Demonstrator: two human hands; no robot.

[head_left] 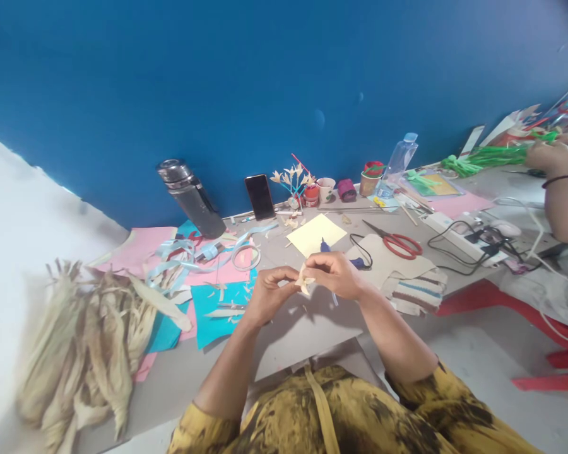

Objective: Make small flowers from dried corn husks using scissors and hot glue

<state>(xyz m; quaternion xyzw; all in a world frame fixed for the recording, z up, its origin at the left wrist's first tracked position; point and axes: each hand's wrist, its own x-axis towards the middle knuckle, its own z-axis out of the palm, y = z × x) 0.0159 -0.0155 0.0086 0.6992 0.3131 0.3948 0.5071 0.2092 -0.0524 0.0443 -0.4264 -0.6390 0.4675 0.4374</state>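
Observation:
Between my two hands is a small cream flower [305,282] that looks made of dried corn husk. My left hand [272,293] pinches it from the left, thumb and forefinger pressed together. From the other side my right hand [336,272] grips it with closed fingers. Beside the right hand lies a blue glue gun [358,262], partly hidden by that hand. A sheet of blue paper [203,334] with husk scraps and a metal tool on it lies left of my left hand. Beyond the hands is a yellow paper sheet [318,233].
Dried corn husks [89,353] hang over the table's left edge. A dark flask [192,198], phone [259,197] and finished husk flowers [293,180] stand along the wall. Red-handled scissors [400,244] and a power strip [459,234] lie right. Another person's hand [551,157] holds green strands.

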